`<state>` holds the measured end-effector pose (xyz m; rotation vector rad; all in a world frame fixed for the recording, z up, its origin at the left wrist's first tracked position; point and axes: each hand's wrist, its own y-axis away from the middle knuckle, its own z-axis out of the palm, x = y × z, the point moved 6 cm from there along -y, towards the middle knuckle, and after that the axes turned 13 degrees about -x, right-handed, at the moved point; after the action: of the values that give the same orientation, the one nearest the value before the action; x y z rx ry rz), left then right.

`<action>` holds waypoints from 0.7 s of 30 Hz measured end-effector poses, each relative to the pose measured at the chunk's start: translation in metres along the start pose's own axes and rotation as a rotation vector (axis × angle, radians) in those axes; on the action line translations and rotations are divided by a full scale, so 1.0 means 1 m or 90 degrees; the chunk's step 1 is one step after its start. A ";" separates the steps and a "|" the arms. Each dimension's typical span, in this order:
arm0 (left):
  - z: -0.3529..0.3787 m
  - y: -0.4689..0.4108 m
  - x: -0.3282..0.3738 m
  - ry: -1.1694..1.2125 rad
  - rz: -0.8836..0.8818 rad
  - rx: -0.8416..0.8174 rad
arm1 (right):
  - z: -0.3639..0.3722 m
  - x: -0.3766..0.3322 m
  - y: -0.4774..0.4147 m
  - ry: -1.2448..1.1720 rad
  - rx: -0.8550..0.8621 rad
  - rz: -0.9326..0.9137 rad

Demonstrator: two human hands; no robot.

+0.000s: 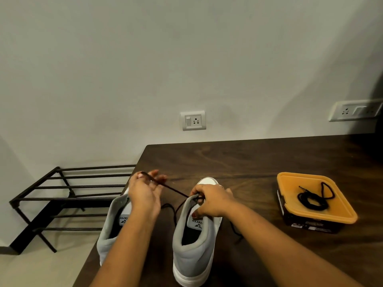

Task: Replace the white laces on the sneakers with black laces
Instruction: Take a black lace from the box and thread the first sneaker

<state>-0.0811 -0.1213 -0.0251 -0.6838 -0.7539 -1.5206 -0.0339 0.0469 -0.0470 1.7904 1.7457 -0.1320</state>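
Lace (pixel 176 191), black, one: soft, light cord, limp unless pulled. We judge it is best taken near its tip for threading. It runs taut from the upper eyelets of the right sneaker (pixel 194 249) to our left hand (pixel 145 191), which pinches it, raised over the left sneaker (pixel 109 224). Our right hand (pixel 213 201) curls over the right sneaker's eyelets, steadying its pliant upper. Both sneakers stand by the table's (pixel 248 162) left edge, near side. Second lace (pixel 313 200), coiled, lies on an orange box lid (pixel 290 183) toward the right edge.
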 end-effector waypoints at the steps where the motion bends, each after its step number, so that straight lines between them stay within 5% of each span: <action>1: -0.005 0.000 0.008 0.024 0.004 -0.003 | -0.001 0.000 0.001 -0.008 -0.002 -0.003; 3: -0.009 -0.001 0.015 -0.122 -0.012 -0.045 | -0.003 0.001 0.002 -0.031 -0.006 -0.017; 5: -0.007 -0.001 0.011 -0.451 -0.021 -0.139 | -0.003 0.001 0.004 -0.068 -0.042 -0.051; 8: 0.007 0.002 -0.029 -0.914 -0.039 -0.407 | 0.000 0.005 0.007 -0.137 -0.160 -0.107; 11: 0.016 0.003 -0.055 -1.084 -0.065 -0.490 | -0.004 0.016 0.007 -0.136 -0.176 -0.116; 15: 0.020 -0.005 -0.049 -0.966 -0.034 -0.438 | -0.007 0.020 0.006 -0.141 -0.137 -0.126; 21: 0.020 0.001 -0.005 -0.137 0.010 -0.163 | -0.008 0.019 0.003 -0.124 -0.117 -0.125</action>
<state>-0.0795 -0.1022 -0.0169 -1.0550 -0.7178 -1.5601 -0.0317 0.0676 -0.0486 1.4254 1.7302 -0.2117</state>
